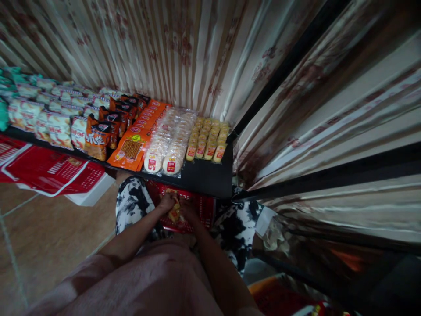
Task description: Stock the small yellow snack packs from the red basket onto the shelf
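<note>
Both my hands reach down into a red basket (200,206) that rests between my knees, below a black shelf (204,177). My left hand (165,202) and my right hand (188,210) close together on a small yellow-orange snack packet (173,213) inside the basket. The shelf edge hides the far part of the basket. Above, on the shelf, lie rows of small yellow snack packets (208,139), clear packs of round rice crackers (168,141) and flat orange packs (138,138).
Further left on the shelf stand dark orange bags (104,127) and white-orange bags (49,118). A second red basket (46,169) sits on the tiled floor at left. Striped curtains (184,48) hang behind and to the right, with black shelf posts (289,61).
</note>
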Action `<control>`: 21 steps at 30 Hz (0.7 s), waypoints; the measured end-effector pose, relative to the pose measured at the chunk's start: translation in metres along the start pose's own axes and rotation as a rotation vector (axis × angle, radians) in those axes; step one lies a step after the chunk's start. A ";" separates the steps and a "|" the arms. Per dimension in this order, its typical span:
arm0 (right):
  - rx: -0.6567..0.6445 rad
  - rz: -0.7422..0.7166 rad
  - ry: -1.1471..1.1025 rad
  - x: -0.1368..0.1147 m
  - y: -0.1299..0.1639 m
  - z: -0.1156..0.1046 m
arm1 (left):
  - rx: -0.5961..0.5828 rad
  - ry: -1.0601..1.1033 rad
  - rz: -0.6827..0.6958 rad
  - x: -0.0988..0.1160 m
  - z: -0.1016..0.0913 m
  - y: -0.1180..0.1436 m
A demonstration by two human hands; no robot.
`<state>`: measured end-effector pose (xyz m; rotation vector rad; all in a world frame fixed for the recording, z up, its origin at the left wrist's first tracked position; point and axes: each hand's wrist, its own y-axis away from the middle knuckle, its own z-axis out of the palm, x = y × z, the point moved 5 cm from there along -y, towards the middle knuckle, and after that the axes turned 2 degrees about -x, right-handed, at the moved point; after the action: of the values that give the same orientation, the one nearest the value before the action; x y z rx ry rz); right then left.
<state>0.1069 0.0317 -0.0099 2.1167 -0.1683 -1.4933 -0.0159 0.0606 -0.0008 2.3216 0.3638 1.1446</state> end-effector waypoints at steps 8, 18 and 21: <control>0.003 0.022 -0.218 0.006 0.005 -0.002 | 0.044 0.118 0.020 0.003 -0.003 0.013; 0.067 0.079 -0.562 0.001 0.017 -0.008 | 0.199 0.267 0.289 0.005 -0.010 0.029; 0.045 0.050 -0.549 -0.003 0.024 -0.011 | 0.211 0.231 0.374 0.005 -0.009 0.035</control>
<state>0.1204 0.0169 0.0070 1.6703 -0.4518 -2.0205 -0.0197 0.0375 0.0268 2.5150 0.1368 1.6331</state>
